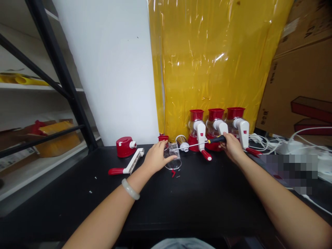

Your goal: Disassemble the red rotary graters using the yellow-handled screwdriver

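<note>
My left hand (156, 156) grips a clear plastic grater housing (173, 162) on the black table, thumb on the near side. My right hand (232, 147) is wrapped round the black and yellow handle of a screwdriver (217, 139). The long shaft points left, its tip at the clear housing; exact contact is too small to tell. Just behind lie a drum grater blade (182, 143) and a red part (163, 138). In front are a small red piece (173, 173) and small metal pins or screws (178, 176). A white crank with a red handle (132, 163) and a red base (125, 146) lie left.
Three assembled red and white rotary graters (197, 129) stand along the yellow-wrapped panel (218, 69). White cables (267, 143) tangle at the right by a cardboard box (293, 83). A black metal shelf frame (54, 58) rises at the left. Tiny white bits (90, 192) dot the table.
</note>
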The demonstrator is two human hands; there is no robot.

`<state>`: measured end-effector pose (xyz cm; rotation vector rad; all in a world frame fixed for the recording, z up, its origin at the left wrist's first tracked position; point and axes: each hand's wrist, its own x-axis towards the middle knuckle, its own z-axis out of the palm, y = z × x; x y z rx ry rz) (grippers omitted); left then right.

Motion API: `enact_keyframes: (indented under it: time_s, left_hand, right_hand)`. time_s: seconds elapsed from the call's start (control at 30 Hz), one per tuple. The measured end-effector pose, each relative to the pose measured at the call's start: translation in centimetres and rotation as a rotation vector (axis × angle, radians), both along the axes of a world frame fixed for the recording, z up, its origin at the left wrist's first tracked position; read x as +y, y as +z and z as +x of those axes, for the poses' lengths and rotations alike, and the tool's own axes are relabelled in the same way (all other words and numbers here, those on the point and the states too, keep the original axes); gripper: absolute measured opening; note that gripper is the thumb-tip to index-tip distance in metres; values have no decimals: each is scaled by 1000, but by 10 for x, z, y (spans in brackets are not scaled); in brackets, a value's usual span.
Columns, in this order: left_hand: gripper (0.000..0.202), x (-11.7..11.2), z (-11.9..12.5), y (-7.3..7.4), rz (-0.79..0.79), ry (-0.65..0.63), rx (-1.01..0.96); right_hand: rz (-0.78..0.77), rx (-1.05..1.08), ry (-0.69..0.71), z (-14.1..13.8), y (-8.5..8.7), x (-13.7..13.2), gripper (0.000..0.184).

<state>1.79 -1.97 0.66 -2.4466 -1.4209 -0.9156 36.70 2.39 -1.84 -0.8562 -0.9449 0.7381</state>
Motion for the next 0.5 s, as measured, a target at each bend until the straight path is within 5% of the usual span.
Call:
enact_keyframes:
  time_s: [0.27,0.5]
  left_hand:
    - [77,0,-1,0,3,1,1]
    - [76,0,-1,0,-1,-3,-4]
  right_hand:
    - [-52,275,111,-12,20,-15,16]
    - [-42,269,140,-10,19,-15,19]
